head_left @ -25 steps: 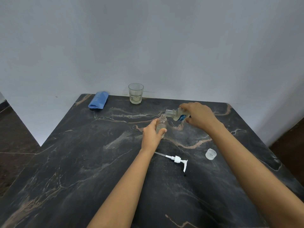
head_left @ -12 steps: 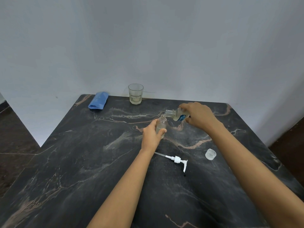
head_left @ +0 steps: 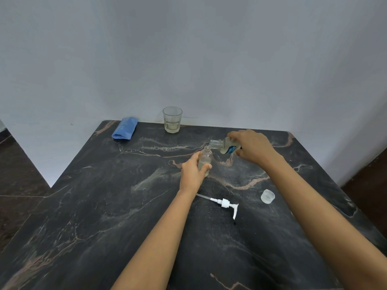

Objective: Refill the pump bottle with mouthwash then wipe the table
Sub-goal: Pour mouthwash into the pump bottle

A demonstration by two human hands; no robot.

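**Q:** ok what's the setup, biggest stuff first?

**A:** A dark marble counter [head_left: 104, 206] fills the lower frame. The left hand [head_left: 191, 171] is centre frame, fingers and thumb wrapped round the little clear pump bottle [head_left: 205, 159]. It stands upright on the counter with its neck open and some pale liquid low inside. The right hand [head_left: 253, 146], just right of it, grips the mouthwash bottle [head_left: 225, 146], tipped over leftward with its mouth right at the pump bottle's neck.

**Q:** and the small stuff?

**A:** A rolled blue cloth [head_left: 125, 128] lies at the counter's upper-left corner. A glass [head_left: 172, 119] with a bit of pale liquid sits beside it at the back edge. The white pump head [head_left: 225, 203] lies flat below the left hand, tube pointing left. A small clear cap [head_left: 267, 196] sits to its right.
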